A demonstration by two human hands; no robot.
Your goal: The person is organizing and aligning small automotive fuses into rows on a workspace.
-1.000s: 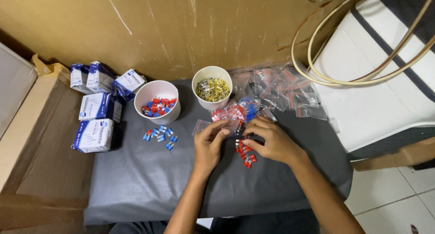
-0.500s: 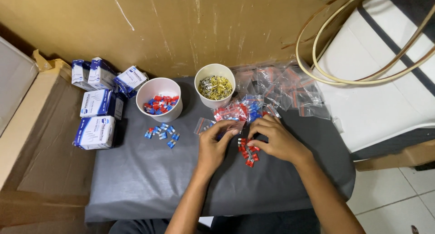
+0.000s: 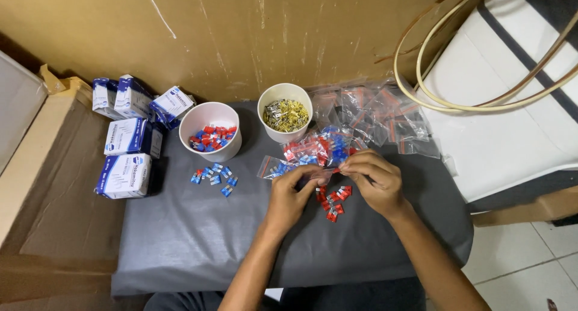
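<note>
A bench covered with a dark grey sheet (image 3: 198, 239) is seen from above, with a mustard-yellow wall at its far edge. At the far left, white-and-blue cardboard boxes (image 3: 127, 154) are stacked on and beside the sheet. Far right of centre, a heap of small clear plastic zip bags (image 3: 376, 115) is spread out, and nearer the hands lie filled bags of red and blue parts (image 3: 316, 149). Two white paper cups are placed at the far side: the left cup (image 3: 211, 130) holds red and blue plastic pieces, the right cup (image 3: 285, 111) holds small brass-coloured metal pieces. A few loose blue pieces (image 3: 214, 177) lie near the left cup. The left hand (image 3: 291, 196) and the right hand (image 3: 373, 180) are brought together at mid-bench, and a small clear bag (image 3: 322, 174) is pinched between their fingertips, each grip clenched on it. Just below, a small cluster of red plastic pieces (image 3: 334, 201) rests on the sheet between the hands.
</note>
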